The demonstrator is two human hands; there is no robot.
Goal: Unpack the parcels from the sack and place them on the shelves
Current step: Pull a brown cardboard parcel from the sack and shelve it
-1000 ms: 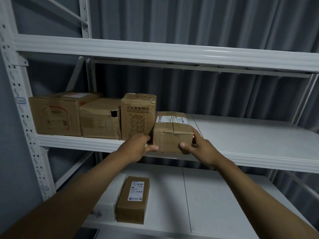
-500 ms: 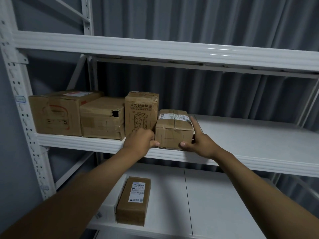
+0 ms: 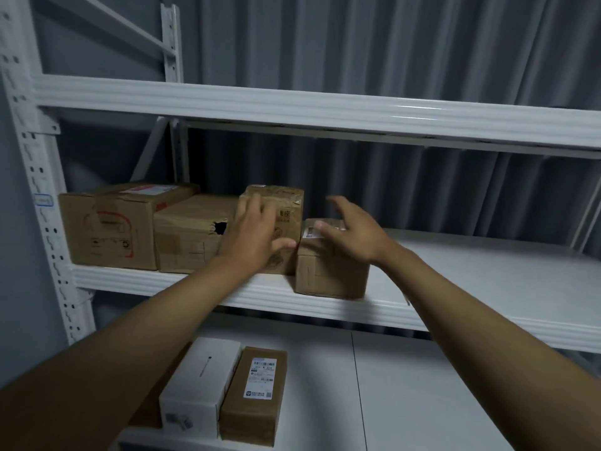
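Parcels line the middle shelf of a white metal rack, 4 of them in a row at its left end. The small brown parcel stands rightmost in that row, at the shelf's front edge, with a white label on its top and its left side just beside the tall printed box. Further left sit a box with a torn hole and a large box with red print.

Both hands hover in front of the row with fingers spread and nothing gripped. The left hand is in front of the tall printed box, its thumb pointing toward the small brown parcel's upper left edge; whether it touches cannot be told. The right hand is above the small parcel's top, palm down, fingers loosely extended and blurred.

On the lower shelf lie 2 more items side by side: a white box and, touching its right side, a brown labelled parcel. Grey curtain hangs behind the rack.
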